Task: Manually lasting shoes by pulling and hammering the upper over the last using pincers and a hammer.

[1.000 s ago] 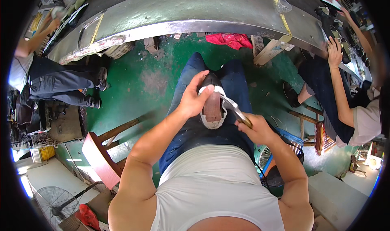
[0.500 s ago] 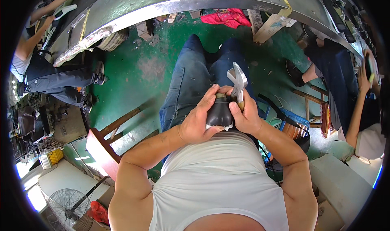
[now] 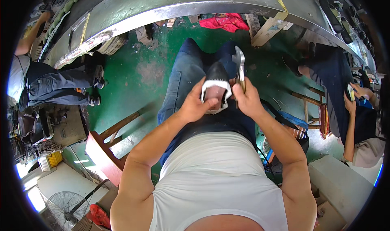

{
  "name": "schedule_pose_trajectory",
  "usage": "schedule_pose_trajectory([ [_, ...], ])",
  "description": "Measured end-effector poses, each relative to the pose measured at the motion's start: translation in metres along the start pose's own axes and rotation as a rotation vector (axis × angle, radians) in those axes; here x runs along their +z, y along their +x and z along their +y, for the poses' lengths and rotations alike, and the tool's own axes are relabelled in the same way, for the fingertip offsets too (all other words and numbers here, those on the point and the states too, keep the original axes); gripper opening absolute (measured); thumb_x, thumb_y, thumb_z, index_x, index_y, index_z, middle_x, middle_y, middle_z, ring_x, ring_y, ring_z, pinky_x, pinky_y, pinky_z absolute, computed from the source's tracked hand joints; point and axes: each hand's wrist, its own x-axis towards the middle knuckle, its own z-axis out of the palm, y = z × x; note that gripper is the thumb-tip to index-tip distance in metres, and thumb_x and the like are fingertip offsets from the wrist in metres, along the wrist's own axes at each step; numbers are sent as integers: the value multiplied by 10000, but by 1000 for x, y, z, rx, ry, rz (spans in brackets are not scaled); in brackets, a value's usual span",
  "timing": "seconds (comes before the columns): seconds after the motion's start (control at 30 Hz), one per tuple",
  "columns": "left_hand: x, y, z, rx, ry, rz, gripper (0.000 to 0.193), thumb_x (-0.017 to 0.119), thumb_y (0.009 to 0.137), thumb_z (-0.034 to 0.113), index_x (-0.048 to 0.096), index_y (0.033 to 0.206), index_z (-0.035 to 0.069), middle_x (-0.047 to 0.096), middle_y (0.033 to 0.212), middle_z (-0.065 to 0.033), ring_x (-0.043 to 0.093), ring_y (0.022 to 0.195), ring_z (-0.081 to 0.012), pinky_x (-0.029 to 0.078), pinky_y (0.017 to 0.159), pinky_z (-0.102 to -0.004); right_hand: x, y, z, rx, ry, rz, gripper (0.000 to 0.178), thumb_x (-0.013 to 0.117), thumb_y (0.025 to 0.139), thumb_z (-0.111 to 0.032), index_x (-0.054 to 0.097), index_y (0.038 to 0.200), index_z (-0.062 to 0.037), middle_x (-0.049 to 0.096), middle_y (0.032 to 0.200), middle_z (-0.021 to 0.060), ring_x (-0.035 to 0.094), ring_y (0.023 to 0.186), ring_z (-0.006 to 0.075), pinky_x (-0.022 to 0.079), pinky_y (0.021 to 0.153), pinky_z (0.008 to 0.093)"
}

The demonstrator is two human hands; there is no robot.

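Note:
A black shoe upper on a last [image 3: 217, 71] sits above my lap, its toe pointing away from me. Its underside faces up, showing a pinkish-brown bottom ringed by a white lining edge. My left hand [image 3: 196, 102] is closed round the left side, thumb lying on the bottom. On the other side my right hand [image 3: 248, 97] grips metal lasting pincers [image 3: 241, 64], with their head standing up past the fist. The right fingers are close to the upper's edge; whether they touch it is hidden.
A long metal-edged workbench [image 3: 162, 12] curves across the far side. A pink-topped wooden stool [image 3: 103, 154] stands at left, a fan [image 3: 67, 206] at lower left. Co-workers sit on both sides. Red cloth [image 3: 225, 21] lies under the bench; a wooden chair [image 3: 323, 119] is at right.
The shoe upper has been turned from heel-on to bottom up, toe away, and moved slightly outward. The pincers now stand more upright, further from the upper. The right co-worker's hands have lowered.

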Motion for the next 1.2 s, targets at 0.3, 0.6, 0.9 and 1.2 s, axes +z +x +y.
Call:
schedule_pose_trajectory([
  [0.3, -7, 32, 22, -231, 79, 11, 369, 464, 1008, 212, 616, 1262, -8, 693, 1042, -169, 665, 989, -271, 497, 935, -361, 12, 3, 18, 379, -137, -32, 620, 808, 711, -262, 510, 1137, 77, 662, 936, 197, 687, 839, 291, 552, 748, 390],
  [0.6, -27, 29, 16, -471, -578, -343, 621, 656, 834, 47, 452, 1420, 26, 609, 1278, -115, 603, 1158, -207, 458, 1021, -327, -26, 9, 9, 326, -315, -223, 378, 664, 858, -219, 535, 1108, 33, 672, 905, 221, 687, 766, 339, 529, 665, 426],
  [0.9, 8, 4, 1, -264, -29, -170, 877, 771, 820, 148, 274, 1531, 20, 525, 1409, -182, 505, 1312, -257, 367, 1120, -358, -57, -45, -21, -159, -759, -417, 428, 626, 907, -189, 538, 1269, 21, 666, 999, 203, 646, 932, 387, 511, 792, 445],
  [1.2, 13, 4, -7, -193, 61, -179, 970, 761, 837, 98, 133, 1572, 30, 512, 1417, -170, 490, 1317, -236, 368, 1114, -332, -38, -15, -47, -256, -1034, -647, 227, 647, 852, -124, 609, 1035, 4, 674, 932, 184, 651, 909, 394, 519, 768, 479],
])
